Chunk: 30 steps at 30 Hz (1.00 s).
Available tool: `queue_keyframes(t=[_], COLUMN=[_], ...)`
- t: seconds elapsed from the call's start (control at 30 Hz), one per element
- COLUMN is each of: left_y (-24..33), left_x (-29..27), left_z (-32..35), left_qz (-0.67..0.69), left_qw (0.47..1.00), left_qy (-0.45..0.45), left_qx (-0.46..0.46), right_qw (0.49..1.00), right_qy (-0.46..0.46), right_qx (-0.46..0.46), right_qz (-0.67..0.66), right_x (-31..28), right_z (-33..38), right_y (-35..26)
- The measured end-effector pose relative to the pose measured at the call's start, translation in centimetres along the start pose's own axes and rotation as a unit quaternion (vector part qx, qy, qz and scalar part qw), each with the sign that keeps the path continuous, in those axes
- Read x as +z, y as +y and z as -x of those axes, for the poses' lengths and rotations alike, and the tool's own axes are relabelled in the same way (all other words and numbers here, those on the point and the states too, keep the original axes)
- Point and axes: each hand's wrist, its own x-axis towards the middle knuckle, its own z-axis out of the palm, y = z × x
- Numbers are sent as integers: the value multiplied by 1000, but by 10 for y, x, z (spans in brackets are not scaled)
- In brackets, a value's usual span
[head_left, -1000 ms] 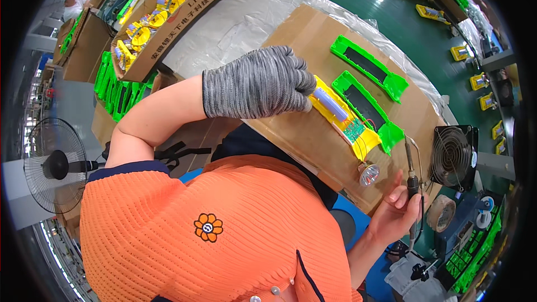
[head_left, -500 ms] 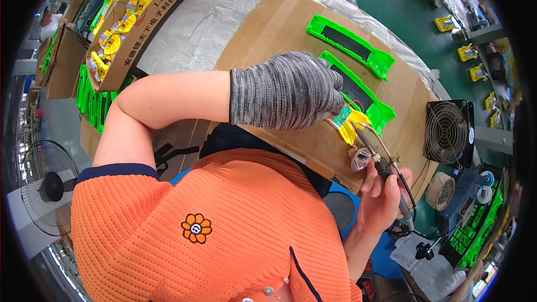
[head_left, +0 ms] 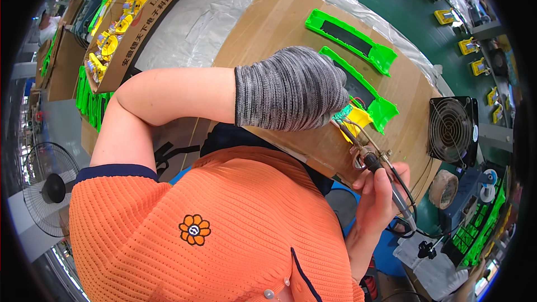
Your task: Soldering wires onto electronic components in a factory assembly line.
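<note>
My left hand (head_left: 293, 89), in a grey-and-black knitted glove, is closed at the near edge of a green plastic housing (head_left: 386, 114). Its fingertips are mostly hidden, but they grip a yellow plastic part (head_left: 359, 117) with a small green circuit board (head_left: 342, 113) and thin wires. In my bare right hand (head_left: 373, 198) is a soldering iron (head_left: 398, 196), with a thin metal guide tube alongside. The iron's tip reaches the board's near edge; whether it touches cannot be made out. Behind the iron, a shiny round piece (head_left: 358, 160) is partly covered.
Another green housing (head_left: 383, 56) lies farther back on the cardboard-covered table (head_left: 257, 28). A black fan (head_left: 452, 131) stands at the right, near a tape roll (head_left: 443, 189). To the left, a cardboard box (head_left: 151, 19) holds several yellow parts. A larger fan (head_left: 53, 187) stands far left.
My right hand has moved the soldering iron slightly up and left, bringing its tip from the yellow part to the board's edge. My left hand has shifted slightly right.
</note>
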Motion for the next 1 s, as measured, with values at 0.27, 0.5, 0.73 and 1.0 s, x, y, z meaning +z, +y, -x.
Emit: queue_keyframes(t=[0.27,0.5,0.73,1.0], left_y=[0,0,0,-4], left_x=[-1,-2,-2,-21], left_z=[-1,-2,-5,-10], left_qz=[-4,17,-17,64], left_qw=[1000,1000,999,994], left_qy=[-7,-1,-49,69], left_qx=[-1,-3,-15,61], right_qw=[1000,1000,1000,991], right_qy=[1,1,6,74], right_qx=[2,-4,-10,-107], right_qz=[-13,-8,-10,-42], right_x=[-3,-3,-6,-37], right_z=[0,-2,1,-28], right_y=[3,5,0,3])
